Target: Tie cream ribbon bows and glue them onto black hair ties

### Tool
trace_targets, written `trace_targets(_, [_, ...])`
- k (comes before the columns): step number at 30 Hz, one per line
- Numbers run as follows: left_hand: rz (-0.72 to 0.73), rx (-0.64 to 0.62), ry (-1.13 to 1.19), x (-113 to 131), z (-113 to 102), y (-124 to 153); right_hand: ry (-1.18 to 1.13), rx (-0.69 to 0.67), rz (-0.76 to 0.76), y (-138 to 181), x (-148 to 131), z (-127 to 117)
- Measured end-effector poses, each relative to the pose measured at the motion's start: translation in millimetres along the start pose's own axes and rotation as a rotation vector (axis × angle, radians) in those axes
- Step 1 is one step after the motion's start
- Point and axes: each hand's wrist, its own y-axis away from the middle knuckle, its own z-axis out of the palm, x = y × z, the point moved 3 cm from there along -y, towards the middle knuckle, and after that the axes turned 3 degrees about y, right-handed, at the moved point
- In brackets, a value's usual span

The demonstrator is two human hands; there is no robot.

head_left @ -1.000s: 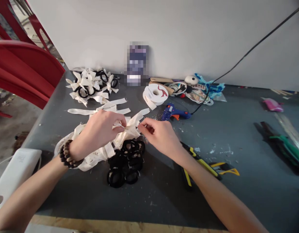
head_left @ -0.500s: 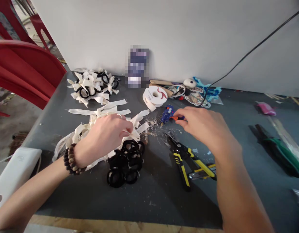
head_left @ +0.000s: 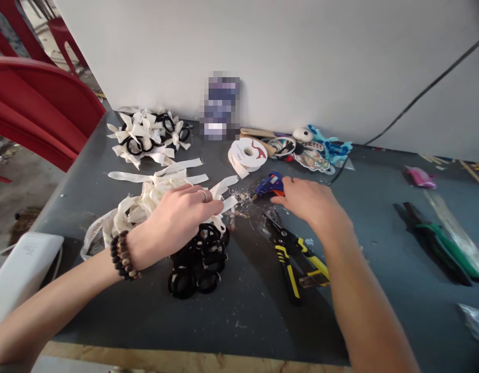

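Observation:
My right hand (head_left: 303, 199) is wrapped round the handle of a small blue hot glue gun (head_left: 269, 185) with an orange trigger. Its nozzle points left and down, close to dried glue scraps on the table. My left hand (head_left: 187, 210), wearing a ring and a bead bracelet, has its fingers curled together over cream ribbon strips (head_left: 228, 203). The fingertips hide whatever may be between them. Under and in front of that hand lies a pile of black hair ties (head_left: 196, 280). More ribbon (head_left: 125, 215) is heaped to its left.
Ribbon bows on black hair ties (head_left: 146, 134) lie at the back left, near a ribbon spool (head_left: 247, 154) and a blurred phone (head_left: 221, 106). Yellow-black pliers (head_left: 288, 264) rest below my right hand. Green-handled pliers (head_left: 441, 248) are far right; a white power bank (head_left: 27, 274) is left.
My left hand has shifted slightly right over the ribbon, its fingers now further forward. My right hand has moved a little left with the glue gun, which is turned to lie flatter.

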Motion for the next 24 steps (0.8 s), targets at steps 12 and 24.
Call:
trace_targets(12, [-0.023,0.193,0.165,-7.0,9.7,-4.3,-0.284,0.064,-0.027,24.0,27.7,-24.1])
trace_targets(24, [0.006,0.122,0.388,-11.2,34.6,2.5,-0.522,0.732,-0.104,56.8,4.5,-63.4])
